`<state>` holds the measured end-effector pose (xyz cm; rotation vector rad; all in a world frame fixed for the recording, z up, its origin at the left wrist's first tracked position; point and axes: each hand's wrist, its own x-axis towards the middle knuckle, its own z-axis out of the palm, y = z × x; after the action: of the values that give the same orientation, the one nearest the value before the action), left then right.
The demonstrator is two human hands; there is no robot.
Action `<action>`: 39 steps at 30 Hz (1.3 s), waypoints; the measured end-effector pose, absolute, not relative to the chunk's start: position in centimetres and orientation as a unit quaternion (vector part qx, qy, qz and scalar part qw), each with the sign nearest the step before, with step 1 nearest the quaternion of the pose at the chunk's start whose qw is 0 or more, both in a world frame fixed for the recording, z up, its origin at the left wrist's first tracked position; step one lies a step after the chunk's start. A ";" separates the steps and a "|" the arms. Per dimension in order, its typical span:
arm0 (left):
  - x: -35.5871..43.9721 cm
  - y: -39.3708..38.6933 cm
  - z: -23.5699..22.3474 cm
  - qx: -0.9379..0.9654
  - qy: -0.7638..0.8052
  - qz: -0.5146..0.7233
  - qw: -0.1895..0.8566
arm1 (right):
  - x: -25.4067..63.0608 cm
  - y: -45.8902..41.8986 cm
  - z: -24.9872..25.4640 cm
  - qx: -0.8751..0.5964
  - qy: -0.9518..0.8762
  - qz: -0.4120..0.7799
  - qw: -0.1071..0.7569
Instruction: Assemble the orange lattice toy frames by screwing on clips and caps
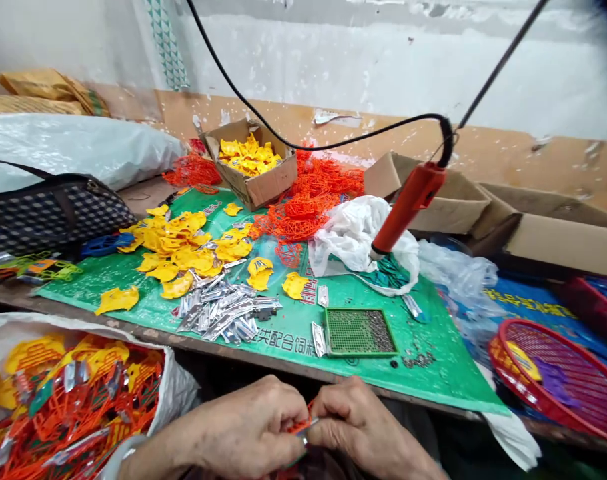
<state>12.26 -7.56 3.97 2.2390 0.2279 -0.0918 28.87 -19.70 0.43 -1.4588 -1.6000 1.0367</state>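
Close to my lap, below the table's front edge, my left hand (256, 423) and my right hand (356, 420) meet with fingers pinched together. Between them is a small orange plastic part (300, 425) with a thin silvery strip against it. My fingers cover most of it, so its full shape is hidden. Just beyond my hands on the table lies a green tray (361, 353) of small dark screws in a grid of holes. A pile of silvery flat strips (223, 310) and many yellow plastic pieces (183, 247) lie to its left.
An orange electric screwdriver (408, 210) hangs on a black cable above a white plastic bag (351, 227). Orange netted parts (303, 207) and a carton (273, 183) of yellow pieces stand behind. A white sack (176, 383) of assembled parts is at left, a red basket (503, 333) at right.
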 end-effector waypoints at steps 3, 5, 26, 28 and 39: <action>13.0 -7.4 3.1 0.808 0.160 -0.150 0.548 | 29.8 -19.2 0.5 -0.598 -0.540 0.493 0.329; 13.2 -7.6 2.4 0.735 0.209 -0.189 0.617 | 30.4 -18.8 0.2 -0.602 -0.512 0.525 0.315; 14.4 -7.4 -1.0 0.511 0.339 0.052 0.788 | 48.0 -9.8 6.8 -0.578 -0.420 0.029 0.699; 14.5 -7.7 -1.1 0.509 0.346 0.058 0.786 | 46.9 -7.8 7.8 -0.518 -0.439 0.147 0.719; 15.4 -8.8 -0.6 0.513 0.369 0.141 0.762 | 39.1 -7.5 5.5 -0.531 -0.378 0.269 0.709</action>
<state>15.38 -8.82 -0.63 1.1160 0.8027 0.3075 39.14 -7.49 5.46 -1.1777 -0.8382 0.5982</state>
